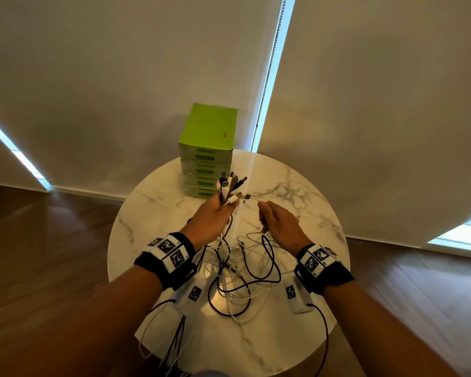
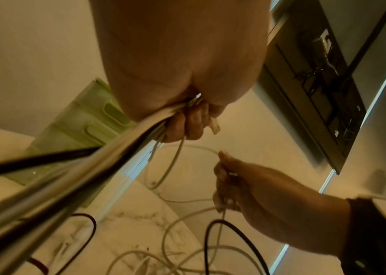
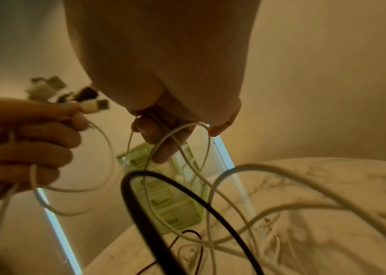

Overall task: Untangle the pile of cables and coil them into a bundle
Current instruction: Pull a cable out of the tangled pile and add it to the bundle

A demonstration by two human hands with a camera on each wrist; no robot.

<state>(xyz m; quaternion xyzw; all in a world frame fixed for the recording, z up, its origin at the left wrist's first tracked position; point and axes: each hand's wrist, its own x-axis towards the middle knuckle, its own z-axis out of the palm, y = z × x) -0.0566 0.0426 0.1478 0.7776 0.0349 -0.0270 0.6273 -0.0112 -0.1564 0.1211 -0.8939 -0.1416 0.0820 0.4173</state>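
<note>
My left hand [image 1: 215, 216] is raised over the table and grips a bunch of white and black cables, whose plug ends [image 1: 230, 185] fan out above the fist. In the left wrist view the same bunch of cables [image 2: 126, 141] runs out of my curled left fingers [image 2: 187, 124]. My right hand [image 1: 275, 221] is beside it, fingers curled round a thin white cable [image 1: 252, 199] that arcs across to the left hand. In the right wrist view that thin white cable [image 3: 177, 130] loops under my right fingers [image 3: 161, 134]. A tangle of loose cables [image 1: 237, 270] lies below both hands.
The round marble table [image 1: 297, 186] carries a green drawer unit [image 1: 207, 151] at its back edge. Pale blinds hang behind, and dark wood floor surrounds the table. Cables from my wrist cameras trail over the table's front edge [image 1: 174, 341].
</note>
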